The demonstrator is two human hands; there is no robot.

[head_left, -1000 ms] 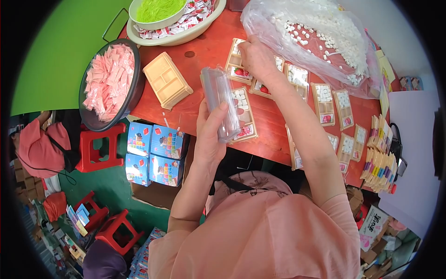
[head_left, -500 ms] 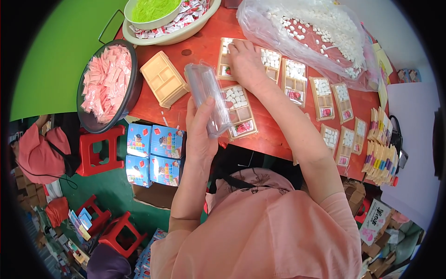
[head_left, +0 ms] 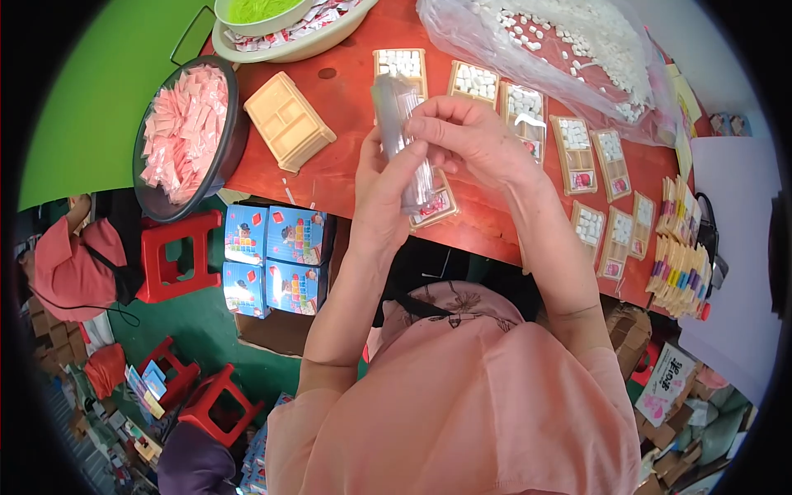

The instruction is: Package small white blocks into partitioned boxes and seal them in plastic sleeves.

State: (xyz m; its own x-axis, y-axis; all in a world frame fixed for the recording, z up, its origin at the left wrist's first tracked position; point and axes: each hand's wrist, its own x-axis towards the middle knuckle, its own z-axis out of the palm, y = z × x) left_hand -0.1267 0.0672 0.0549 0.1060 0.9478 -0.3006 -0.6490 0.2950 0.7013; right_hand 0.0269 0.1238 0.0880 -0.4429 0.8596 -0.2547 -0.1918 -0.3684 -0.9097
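My left hand [head_left: 381, 186] is wrapped round a stack of clear plastic lids [head_left: 393, 103], held tilted above the table's near edge. My right hand [head_left: 478, 140] pinches the stack's right edge with thumb and fingers; whether one lid is parted from the rest I cannot tell. Behind the stack lies a beige compartment tray [head_left: 400, 63] with small white marshmallow-like pieces, its lower part covered. Another tray [head_left: 445, 208], holding a red-printed packet, is mostly hidden below my hands. To the right sits a similar filled tray [head_left: 474, 80].
Several filled trays [head_left: 575, 153] continue rightward. Empty beige trays [head_left: 289, 124] are stacked at left, beside a dark basin [head_left: 235, 136] of pink packets. A plastic bag [head_left: 462, 37] of white pieces lies at the back. Blue boxes [head_left: 295, 285] stand below the table edge.
My right hand has left the far tray and come back to the lids, now gripping their edge. My left hand has shifted right and slightly up with the stack.
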